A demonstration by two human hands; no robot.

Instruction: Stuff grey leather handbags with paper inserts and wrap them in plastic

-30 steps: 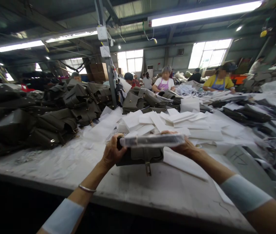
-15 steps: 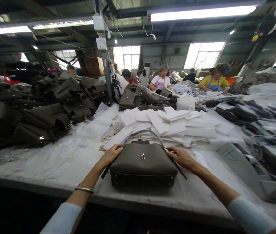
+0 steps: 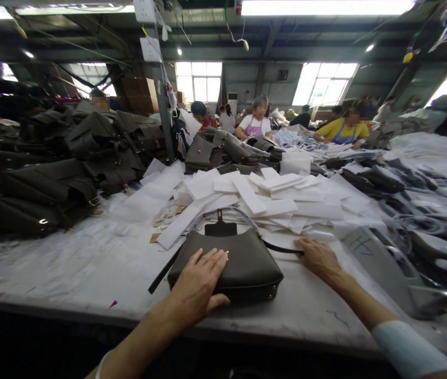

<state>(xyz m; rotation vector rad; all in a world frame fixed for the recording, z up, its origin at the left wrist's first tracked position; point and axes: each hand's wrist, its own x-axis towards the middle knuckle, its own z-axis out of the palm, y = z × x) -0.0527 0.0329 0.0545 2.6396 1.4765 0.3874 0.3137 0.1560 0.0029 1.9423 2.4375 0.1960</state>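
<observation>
A dark olive handbag [image 3: 247, 263] lies flat on the white-covered table [image 3: 89, 273] in front of me, its handle wrapped in clear film and a thin strap running out to both sides. My left hand [image 3: 197, 287] rests flat on top of the bag, fingers stretched out. My right hand [image 3: 318, 256] lies on the table just right of the bag, fingers at the end of the strap; whether they pinch it I cannot make out.
A heap of dark bags [image 3: 61, 163] fills the left of the table. White folded paper pieces [image 3: 262, 197] are piled behind the bag. More bags and wrapped straps [image 3: 424, 210] lie to the right. Several other people [image 3: 257, 118] work at the far end.
A second ago both hands held the bag up on edge. It was then laid flat; my left hand moved from its side onto its top, and my right hand slid out to the strap.
</observation>
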